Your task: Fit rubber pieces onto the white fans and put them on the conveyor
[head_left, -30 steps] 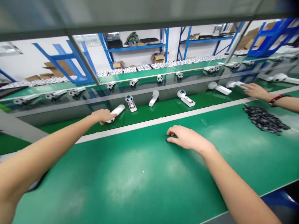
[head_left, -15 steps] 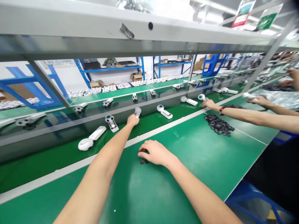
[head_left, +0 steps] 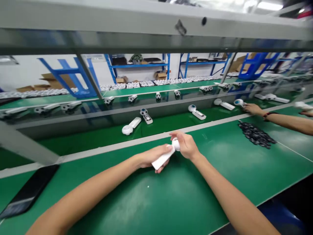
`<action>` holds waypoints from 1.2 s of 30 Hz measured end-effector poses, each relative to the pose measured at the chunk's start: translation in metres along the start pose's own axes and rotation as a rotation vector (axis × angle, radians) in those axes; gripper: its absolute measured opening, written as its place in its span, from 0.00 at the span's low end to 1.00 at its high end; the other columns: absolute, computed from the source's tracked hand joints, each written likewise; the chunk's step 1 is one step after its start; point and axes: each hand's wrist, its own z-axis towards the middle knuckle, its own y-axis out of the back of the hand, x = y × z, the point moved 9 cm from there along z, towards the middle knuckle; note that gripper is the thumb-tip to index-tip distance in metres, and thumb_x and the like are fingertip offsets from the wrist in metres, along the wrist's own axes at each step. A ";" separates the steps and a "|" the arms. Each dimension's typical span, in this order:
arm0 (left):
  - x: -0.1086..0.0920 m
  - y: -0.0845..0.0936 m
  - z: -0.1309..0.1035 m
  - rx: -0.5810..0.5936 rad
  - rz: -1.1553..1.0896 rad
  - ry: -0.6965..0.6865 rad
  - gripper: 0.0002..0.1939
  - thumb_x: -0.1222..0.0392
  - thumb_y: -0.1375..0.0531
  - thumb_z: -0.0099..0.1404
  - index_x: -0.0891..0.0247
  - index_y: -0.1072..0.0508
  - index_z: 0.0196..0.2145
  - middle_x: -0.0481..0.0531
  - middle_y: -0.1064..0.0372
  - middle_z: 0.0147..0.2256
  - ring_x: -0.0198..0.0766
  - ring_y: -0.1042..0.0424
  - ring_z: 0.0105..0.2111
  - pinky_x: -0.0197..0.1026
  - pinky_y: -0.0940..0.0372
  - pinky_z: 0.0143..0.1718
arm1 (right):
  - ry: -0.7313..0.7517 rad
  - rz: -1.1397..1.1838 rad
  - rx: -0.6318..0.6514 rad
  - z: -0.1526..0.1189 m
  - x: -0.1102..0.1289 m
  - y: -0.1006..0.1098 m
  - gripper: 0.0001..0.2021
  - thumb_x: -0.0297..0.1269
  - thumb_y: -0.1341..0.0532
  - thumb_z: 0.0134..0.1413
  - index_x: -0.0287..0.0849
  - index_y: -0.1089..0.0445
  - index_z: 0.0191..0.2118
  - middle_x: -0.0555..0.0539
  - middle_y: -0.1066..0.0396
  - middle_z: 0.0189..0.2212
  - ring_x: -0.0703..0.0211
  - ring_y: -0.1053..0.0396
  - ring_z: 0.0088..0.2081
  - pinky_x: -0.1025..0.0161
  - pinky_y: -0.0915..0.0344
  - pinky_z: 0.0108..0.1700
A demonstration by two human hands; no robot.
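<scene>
My left hand (head_left: 156,156) is closed around the flat rectangular handle of a white round-headed device (head_left: 162,160), held slightly tilted over the green bench. At its round end, my right hand (head_left: 186,145) curls its fingers over the head and covers part of it. Whether a small black piece is also in the right fingers is hidden. Just beyond, on the sunken green strip, lie similar devices: a white one (head_left: 127,130) with its smooth side up, one (head_left: 146,117) with an open handle, and another (head_left: 198,114) farther right.
A heap of small black pieces (head_left: 255,134) lies to the right. Beyond it, a co-worker's hand (head_left: 253,109) touches another device (head_left: 238,102). A black phone-like slab (head_left: 30,189) rests at left. Overhead runs a grey beam (head_left: 122,19); a post (head_left: 26,143) stands at left.
My left hand has drawn back from the strip with a white device. My right hand has risen from the small black pieces on the bench to the device's head. The view has turned left.
</scene>
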 end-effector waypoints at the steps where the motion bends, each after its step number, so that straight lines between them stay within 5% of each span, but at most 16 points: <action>1: 0.011 -0.013 -0.012 0.077 -0.006 0.059 0.27 0.33 0.41 0.68 0.61 0.29 0.47 0.48 0.31 0.22 0.39 0.33 0.13 0.37 0.41 0.13 | 0.026 0.015 0.121 -0.004 0.012 -0.014 0.27 0.53 0.57 0.77 0.45 0.26 0.54 0.44 0.21 0.41 0.52 0.23 0.43 0.57 0.31 0.49; 4: 0.036 -0.031 -0.042 0.210 0.051 0.170 0.18 0.46 0.32 0.63 0.59 0.26 0.44 0.48 0.29 0.23 0.40 0.30 0.16 0.39 0.36 0.17 | 0.059 0.150 0.396 -0.015 0.039 -0.048 0.27 0.55 0.56 0.76 0.46 0.28 0.59 0.47 0.20 0.39 0.55 0.23 0.38 0.60 0.31 0.43; 6: 0.043 -0.033 -0.051 0.203 0.058 0.128 0.14 0.54 0.33 0.61 0.61 0.25 0.43 0.50 0.26 0.24 0.41 0.25 0.21 0.40 0.32 0.23 | -0.002 0.244 0.409 -0.013 0.039 -0.053 0.29 0.56 0.59 0.76 0.45 0.30 0.61 0.45 0.20 0.42 0.54 0.23 0.39 0.61 0.31 0.40; 9: 0.047 -0.023 -0.055 0.046 -0.131 -0.014 0.19 0.54 0.34 0.62 0.61 0.30 0.50 0.49 0.25 0.27 0.40 0.23 0.24 0.38 0.31 0.26 | -0.115 0.040 0.374 -0.007 0.013 -0.044 0.24 0.55 0.52 0.74 0.44 0.26 0.51 0.45 0.22 0.39 0.54 0.25 0.38 0.60 0.32 0.38; 14: 0.051 -0.001 -0.059 -0.232 -0.421 -0.158 0.34 0.34 0.42 0.68 0.57 0.46 0.59 0.49 0.26 0.27 0.42 0.25 0.19 0.39 0.32 0.20 | -0.113 -0.284 0.626 -0.013 -0.027 -0.036 0.13 0.49 0.36 0.64 0.46 0.23 0.46 0.45 0.27 0.44 0.51 0.28 0.45 0.56 0.32 0.48; 20: 0.038 0.027 -0.064 -0.409 -0.372 -0.263 0.33 0.42 0.35 0.67 0.58 0.44 0.59 0.50 0.25 0.30 0.43 0.22 0.27 0.43 0.29 0.30 | -0.107 -0.282 0.706 -0.018 -0.024 -0.037 0.11 0.45 0.38 0.67 0.50 0.22 0.49 0.44 0.28 0.47 0.50 0.27 0.47 0.54 0.32 0.53; 24: 0.036 0.054 -0.070 -0.607 -0.257 -0.332 0.30 0.48 0.31 0.64 0.61 0.36 0.56 0.54 0.25 0.42 0.41 0.24 0.37 0.43 0.31 0.41 | -0.063 -0.385 0.707 -0.019 -0.013 -0.040 0.11 0.43 0.39 0.67 0.52 0.20 0.49 0.45 0.26 0.45 0.49 0.26 0.47 0.54 0.30 0.50; 29: 0.039 0.055 -0.069 -0.580 -0.188 -0.338 0.29 0.40 0.37 0.69 0.60 0.36 0.58 0.56 0.26 0.46 0.43 0.25 0.42 0.45 0.32 0.45 | -0.042 -0.478 0.601 -0.017 0.001 -0.044 0.09 0.40 0.38 0.65 0.47 0.20 0.41 0.45 0.22 0.39 0.49 0.24 0.40 0.54 0.29 0.43; 36: 0.032 0.050 -0.075 -0.587 -0.018 -0.342 0.28 0.38 0.42 0.72 0.57 0.38 0.60 0.54 0.30 0.52 0.45 0.29 0.50 0.45 0.36 0.51 | -0.446 0.196 0.374 -0.027 0.023 -0.063 0.12 0.49 0.31 0.59 0.45 0.20 0.40 0.45 0.17 0.35 0.48 0.18 0.38 0.53 0.23 0.45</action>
